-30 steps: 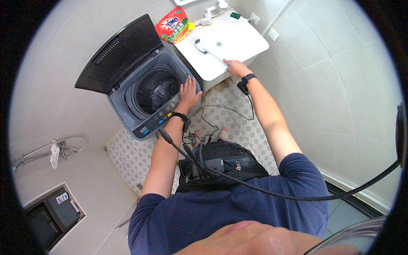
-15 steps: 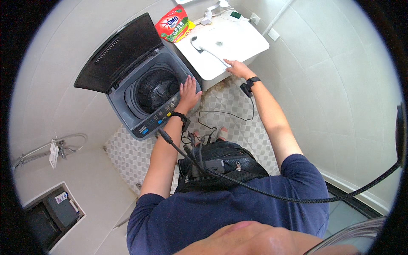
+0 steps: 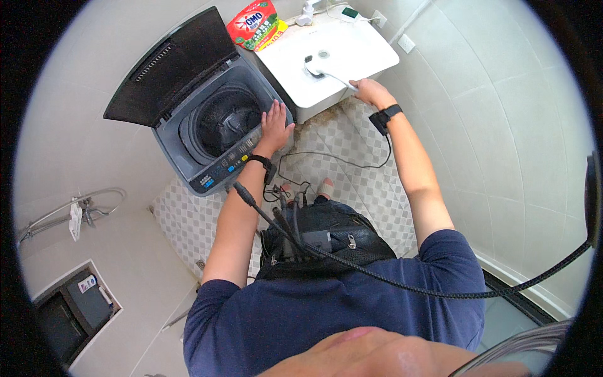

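My right hand [image 3: 373,93] is closed around the handle end of a long-handled white cleaning brush [image 3: 339,80]. Its dark-edged head rests over the basin of the white sink [image 3: 358,50], beside the drain. My left hand [image 3: 274,127] lies flat with fingers stretched on the front right edge of a grey top-loading washing machine [image 3: 183,164], next to its control panel. The machine's black lid [image 3: 176,66] stands raised, and its dark drum [image 3: 229,119] shows inside.
A red and green detergent bag [image 3: 254,25] stands behind the machine, beside the white tap [image 3: 308,14]. A thin black cable [image 3: 339,160] trails over the tiled floor from my right wrist. A shower hose [image 3: 103,195] hangs on the left wall, near a recessed niche [image 3: 94,308].
My right hand and the brush have moved right and slightly up, and the brush head has shifted right in the sink. My left hand stays on the machine. The view has tilted slightly.
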{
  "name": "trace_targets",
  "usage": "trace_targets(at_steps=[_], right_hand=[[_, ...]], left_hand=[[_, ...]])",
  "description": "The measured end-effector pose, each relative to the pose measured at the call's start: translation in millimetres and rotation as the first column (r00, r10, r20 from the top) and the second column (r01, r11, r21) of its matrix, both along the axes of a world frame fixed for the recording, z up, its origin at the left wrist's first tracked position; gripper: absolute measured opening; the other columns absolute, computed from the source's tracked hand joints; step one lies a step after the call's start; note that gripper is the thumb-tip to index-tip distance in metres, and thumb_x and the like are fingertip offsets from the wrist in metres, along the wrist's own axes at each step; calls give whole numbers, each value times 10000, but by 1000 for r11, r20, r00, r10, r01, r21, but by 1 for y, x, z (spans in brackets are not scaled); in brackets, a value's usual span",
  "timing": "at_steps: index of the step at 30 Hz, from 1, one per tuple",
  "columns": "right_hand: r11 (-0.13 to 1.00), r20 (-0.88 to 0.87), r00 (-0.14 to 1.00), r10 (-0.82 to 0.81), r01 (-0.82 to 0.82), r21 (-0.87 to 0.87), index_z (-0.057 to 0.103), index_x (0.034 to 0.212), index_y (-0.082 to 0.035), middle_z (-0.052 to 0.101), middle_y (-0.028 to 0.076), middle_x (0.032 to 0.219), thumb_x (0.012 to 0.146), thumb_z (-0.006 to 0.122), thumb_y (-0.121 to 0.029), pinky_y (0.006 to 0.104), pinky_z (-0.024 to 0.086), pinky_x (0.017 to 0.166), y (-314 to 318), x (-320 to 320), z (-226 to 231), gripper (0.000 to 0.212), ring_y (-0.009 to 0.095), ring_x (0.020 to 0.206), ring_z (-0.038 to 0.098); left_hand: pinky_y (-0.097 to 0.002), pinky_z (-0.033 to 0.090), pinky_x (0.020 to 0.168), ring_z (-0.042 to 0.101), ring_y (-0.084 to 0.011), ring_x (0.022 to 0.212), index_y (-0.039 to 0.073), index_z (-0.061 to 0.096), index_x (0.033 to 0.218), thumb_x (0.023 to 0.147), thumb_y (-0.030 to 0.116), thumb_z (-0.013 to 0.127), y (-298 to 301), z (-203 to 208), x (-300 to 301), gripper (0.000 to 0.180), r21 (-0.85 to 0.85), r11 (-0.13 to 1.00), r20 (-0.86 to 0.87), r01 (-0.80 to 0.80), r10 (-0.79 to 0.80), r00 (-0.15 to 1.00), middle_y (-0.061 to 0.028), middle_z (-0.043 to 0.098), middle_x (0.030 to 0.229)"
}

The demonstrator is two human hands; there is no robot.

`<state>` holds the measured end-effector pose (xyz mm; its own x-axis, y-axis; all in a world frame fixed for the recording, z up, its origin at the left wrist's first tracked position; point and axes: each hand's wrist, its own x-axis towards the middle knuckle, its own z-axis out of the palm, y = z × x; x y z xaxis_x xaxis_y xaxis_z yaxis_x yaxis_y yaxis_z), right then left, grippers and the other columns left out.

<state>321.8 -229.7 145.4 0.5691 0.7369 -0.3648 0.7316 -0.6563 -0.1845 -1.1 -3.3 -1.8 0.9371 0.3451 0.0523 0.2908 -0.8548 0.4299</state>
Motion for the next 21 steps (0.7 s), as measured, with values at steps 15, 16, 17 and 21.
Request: trace_targets(at_steps=[15, 16, 17, 21], right_hand=[[996, 69, 994, 86, -88, 18, 712, 1443, -160, 806, 208, 1216, 1065, 594, -202, 563, 622, 945, 0, -24, -5, 398, 430, 1125, 780], [992, 66, 990, 123, -123, -4, 721, 1447, -174, 808, 207, 1212, 1059, 623, -233, 551, 622, 955, -10, -17, 5, 404, 422, 1133, 780], [989, 51, 988, 147, -147, -1, 727, 1440, -171, 808, 211, 1200, 1055, 632, -244, 547, 621, 954, -14, -10, 12, 403, 424, 1124, 780], [980, 0, 982, 189, -188, 63, 731, 1444, -172, 804, 227, 1183, 1042, 643, -259, 534, 619, 948, -2, 6, 4, 420, 437, 1087, 776]], left_hand=[[-606, 129, 1367, 182, -357, 1731, 67, 232, 1792, 1082, 405, 664, -1, -3, -2, 897, 31, 999, 1, -35, 35, 999, -226, 159, 1873], [-607, 129, 1367, 183, -356, 1731, 65, 237, 1790, 1082, 405, 663, -1, -3, -1, 893, 19, 999, -24, -43, 43, 999, -224, 163, 1873], [-606, 129, 1367, 185, -354, 1730, 65, 240, 1789, 1083, 405, 662, -1, -3, -1, 890, 32, 999, -11, -41, 41, 999, -224, 166, 1872], [-606, 131, 1368, 191, -346, 1730, 66, 247, 1787, 1084, 404, 659, -2, -3, -1, 882, 62, 997, 3, -45, 45, 999, -221, 171, 1871]])
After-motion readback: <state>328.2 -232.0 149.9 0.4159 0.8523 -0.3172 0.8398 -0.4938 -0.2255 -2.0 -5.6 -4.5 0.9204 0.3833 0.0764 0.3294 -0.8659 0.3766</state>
